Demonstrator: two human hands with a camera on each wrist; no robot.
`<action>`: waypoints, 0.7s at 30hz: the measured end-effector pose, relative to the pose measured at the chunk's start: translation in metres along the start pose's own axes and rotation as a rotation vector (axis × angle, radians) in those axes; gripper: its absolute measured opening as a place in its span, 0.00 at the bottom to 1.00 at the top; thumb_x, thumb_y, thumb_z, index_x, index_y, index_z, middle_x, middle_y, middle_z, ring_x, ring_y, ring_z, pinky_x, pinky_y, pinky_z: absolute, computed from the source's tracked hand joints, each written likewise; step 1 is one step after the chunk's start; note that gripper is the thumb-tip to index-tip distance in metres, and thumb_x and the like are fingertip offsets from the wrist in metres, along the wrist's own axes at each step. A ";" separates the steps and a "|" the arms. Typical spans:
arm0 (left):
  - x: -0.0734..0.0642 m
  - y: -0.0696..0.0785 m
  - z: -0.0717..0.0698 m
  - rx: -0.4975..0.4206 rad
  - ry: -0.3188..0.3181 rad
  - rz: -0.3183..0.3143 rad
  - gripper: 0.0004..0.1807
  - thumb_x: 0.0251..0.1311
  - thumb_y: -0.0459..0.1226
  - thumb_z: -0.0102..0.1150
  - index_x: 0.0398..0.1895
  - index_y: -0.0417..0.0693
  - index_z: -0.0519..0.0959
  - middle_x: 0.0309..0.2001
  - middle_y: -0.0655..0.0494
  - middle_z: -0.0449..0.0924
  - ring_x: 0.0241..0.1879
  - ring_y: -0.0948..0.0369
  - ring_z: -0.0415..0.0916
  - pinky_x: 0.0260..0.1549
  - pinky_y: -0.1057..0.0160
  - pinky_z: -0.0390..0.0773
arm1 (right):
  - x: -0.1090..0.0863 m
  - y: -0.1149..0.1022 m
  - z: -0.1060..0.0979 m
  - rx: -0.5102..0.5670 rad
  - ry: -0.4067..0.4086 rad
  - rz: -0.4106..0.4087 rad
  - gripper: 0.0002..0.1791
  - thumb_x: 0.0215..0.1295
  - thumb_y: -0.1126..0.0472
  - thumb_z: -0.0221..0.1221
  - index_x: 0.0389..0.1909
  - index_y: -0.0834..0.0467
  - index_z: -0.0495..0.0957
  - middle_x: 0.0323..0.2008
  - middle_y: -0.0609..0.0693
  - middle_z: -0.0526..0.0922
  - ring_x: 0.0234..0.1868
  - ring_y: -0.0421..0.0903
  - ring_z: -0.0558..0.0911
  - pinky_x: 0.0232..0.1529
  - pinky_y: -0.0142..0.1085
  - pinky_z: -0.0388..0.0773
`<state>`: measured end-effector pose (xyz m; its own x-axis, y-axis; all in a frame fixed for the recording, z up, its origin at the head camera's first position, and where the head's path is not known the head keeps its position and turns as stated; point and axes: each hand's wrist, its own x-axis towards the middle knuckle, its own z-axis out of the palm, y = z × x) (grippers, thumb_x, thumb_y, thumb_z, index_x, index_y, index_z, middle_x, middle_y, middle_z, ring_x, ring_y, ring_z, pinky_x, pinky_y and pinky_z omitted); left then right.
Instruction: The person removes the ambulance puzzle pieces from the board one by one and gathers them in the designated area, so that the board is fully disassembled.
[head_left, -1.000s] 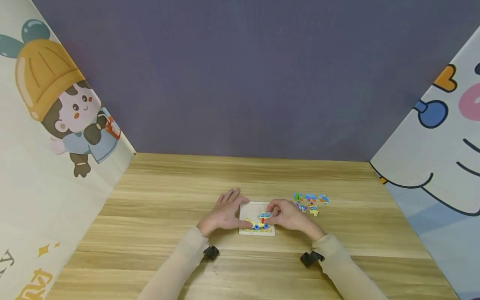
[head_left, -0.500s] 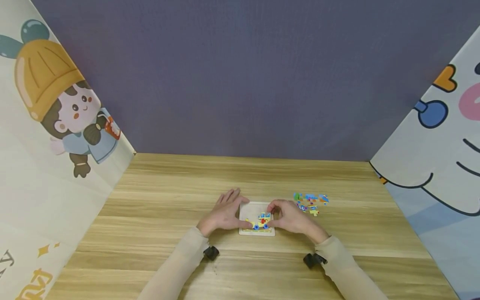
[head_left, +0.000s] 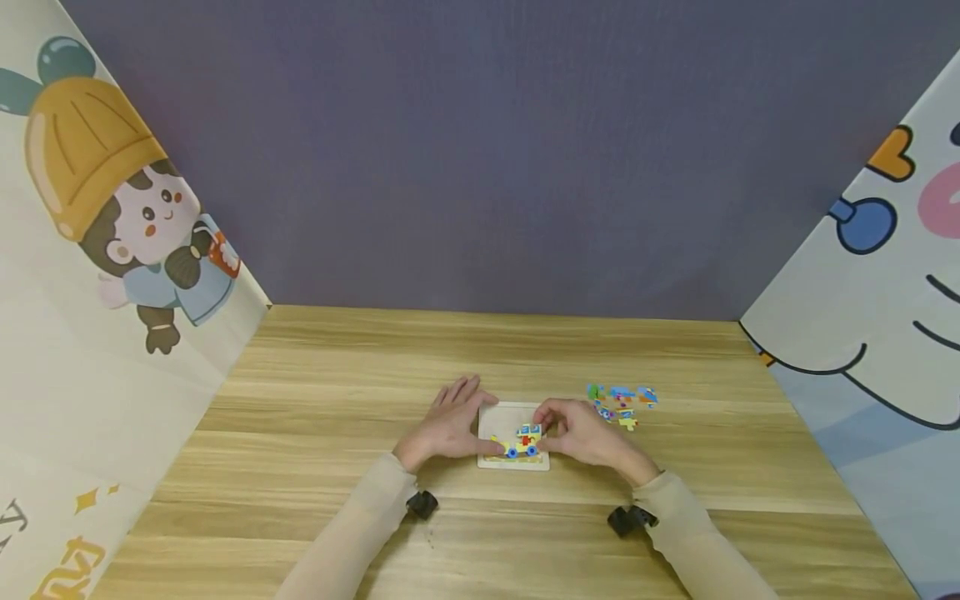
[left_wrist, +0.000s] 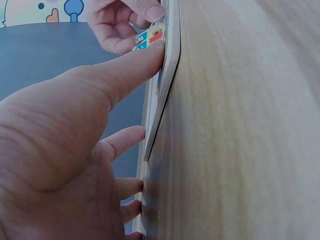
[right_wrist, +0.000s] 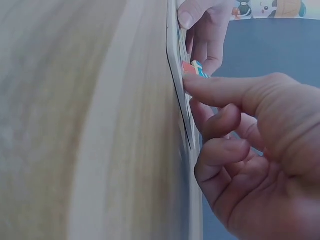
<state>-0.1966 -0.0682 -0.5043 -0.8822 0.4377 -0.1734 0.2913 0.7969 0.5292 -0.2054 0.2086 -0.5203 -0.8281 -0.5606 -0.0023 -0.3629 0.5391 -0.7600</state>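
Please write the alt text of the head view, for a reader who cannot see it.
A person's left hand and right hand touch a pale puzzle board that shows a yellow truck. Loose colourful pieces lie beyond the right hand on a wooden table.

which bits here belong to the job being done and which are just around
Part of the job:
white board
truck pieces on the board
loose colourful pieces on the table, probably for the same puzzle

Just around:
left cartoon wall
right cartoon wall
dark back panel
black wrist cameras, worn rather than worked with
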 end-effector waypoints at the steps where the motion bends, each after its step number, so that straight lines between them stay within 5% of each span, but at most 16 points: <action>1: 0.000 0.000 0.000 0.001 -0.001 -0.004 0.44 0.58 0.59 0.74 0.75 0.53 0.71 0.87 0.38 0.43 0.87 0.39 0.37 0.84 0.34 0.36 | 0.000 0.000 0.000 0.007 0.001 0.000 0.14 0.61 0.60 0.76 0.45 0.53 0.84 0.38 0.44 0.86 0.26 0.36 0.76 0.28 0.29 0.77; 12: -0.001 0.001 -0.003 0.001 -0.005 0.000 0.45 0.58 0.59 0.75 0.75 0.52 0.71 0.87 0.36 0.43 0.87 0.38 0.38 0.84 0.34 0.37 | -0.001 0.003 -0.002 0.082 0.000 -0.014 0.08 0.66 0.59 0.72 0.43 0.52 0.84 0.39 0.45 0.88 0.34 0.39 0.81 0.35 0.30 0.78; 21: -0.001 0.002 -0.002 0.011 -0.003 -0.006 0.44 0.59 0.58 0.74 0.75 0.52 0.70 0.87 0.36 0.43 0.87 0.38 0.38 0.84 0.34 0.37 | 0.000 0.008 -0.002 0.201 -0.024 0.065 0.06 0.76 0.59 0.64 0.47 0.55 0.83 0.42 0.52 0.86 0.33 0.43 0.81 0.28 0.32 0.81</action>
<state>-0.1963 -0.0678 -0.5017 -0.8827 0.4344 -0.1792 0.2903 0.8039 0.5192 -0.2095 0.2139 -0.5252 -0.8357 -0.5449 -0.0688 -0.2146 0.4393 -0.8723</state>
